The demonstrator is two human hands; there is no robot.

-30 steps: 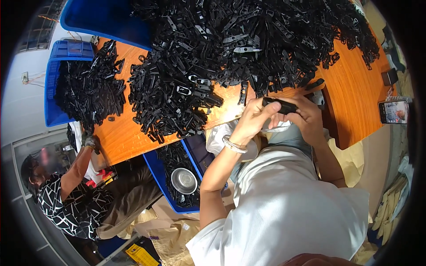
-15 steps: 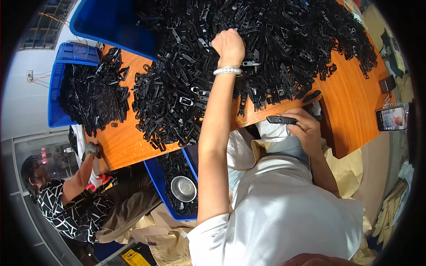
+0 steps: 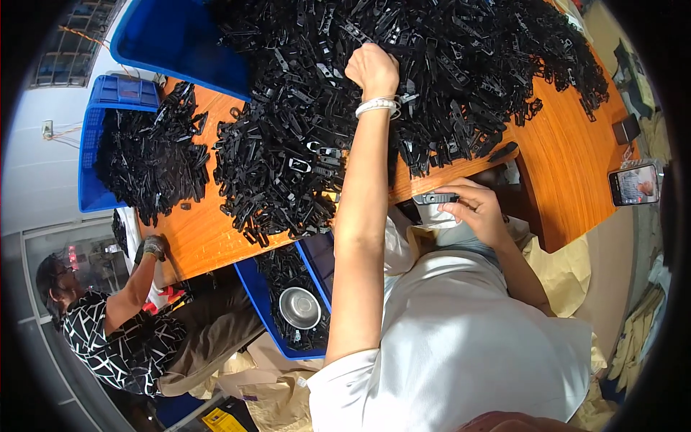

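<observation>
My left hand (image 3: 373, 70), with a white beaded bracelet at the wrist, reaches into a large heap of black plastic pieces (image 3: 288, 137) on the wooden table. Its fingers are curled closed at the heap, and what they grip is hidden. My right hand (image 3: 475, 212) is lower, by the table's front edge above my lap. Between its thumb and fingers it pinches a long black plastic piece (image 3: 436, 199) with a ridged end, lying roughly level and pointing left.
A blue bin (image 3: 180, 43) leans over the heap's left side; another blue crate (image 3: 90, 158) spills black pieces. Below the table edge, a metal bowl (image 3: 299, 308) rests in a blue bin. A gloved co-worker (image 3: 122, 331) sits at left. A phone (image 3: 635, 185) stands at right.
My right hand has shifted left with the ridged black piece. My left hand stays at the heap, fingers still curled, while its forearm has swung slightly right.
</observation>
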